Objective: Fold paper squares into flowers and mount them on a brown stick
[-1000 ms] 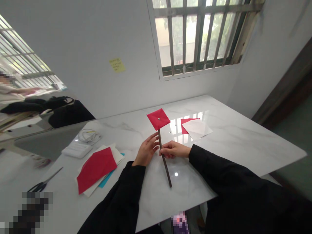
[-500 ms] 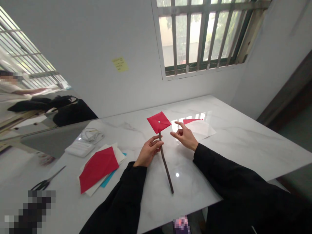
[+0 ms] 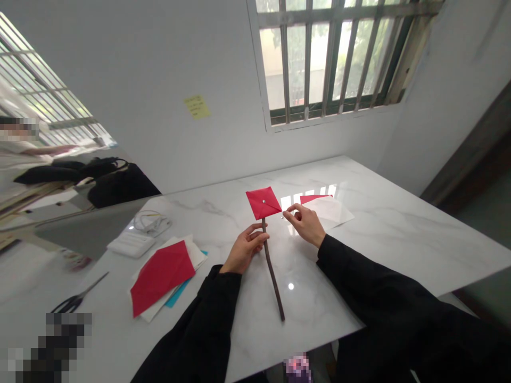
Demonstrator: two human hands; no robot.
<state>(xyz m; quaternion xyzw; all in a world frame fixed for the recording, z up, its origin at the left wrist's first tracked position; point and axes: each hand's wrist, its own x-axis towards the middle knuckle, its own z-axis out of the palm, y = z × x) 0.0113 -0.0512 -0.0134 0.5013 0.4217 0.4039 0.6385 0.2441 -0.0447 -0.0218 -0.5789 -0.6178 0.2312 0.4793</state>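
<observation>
A red paper pinwheel (image 3: 257,205), a folded square with a small pale pin head at its centre, tops a thin brown stick (image 3: 273,279). My left hand (image 3: 246,247) is closed round the stick's upper part, just below the paper. At the pinwheel's right corner is my right hand (image 3: 305,223), thumb and index finger brought together in a pinch at the very tip. The contact there is too small to make out clearly.
On the marble-patterned table (image 3: 383,223), red and white paper sheets (image 3: 329,208) lie behind my right hand. To the left are stacked red, white and blue sheets (image 3: 163,276), scissors (image 3: 77,298) and a white object with a cable (image 3: 131,242). Another person sits far left.
My right hand's spread thumb and index finger have closed together at the pinwheel's right corner. The pinwheel has shifted slightly right and down; my left hand keeps its hold on the stick.
</observation>
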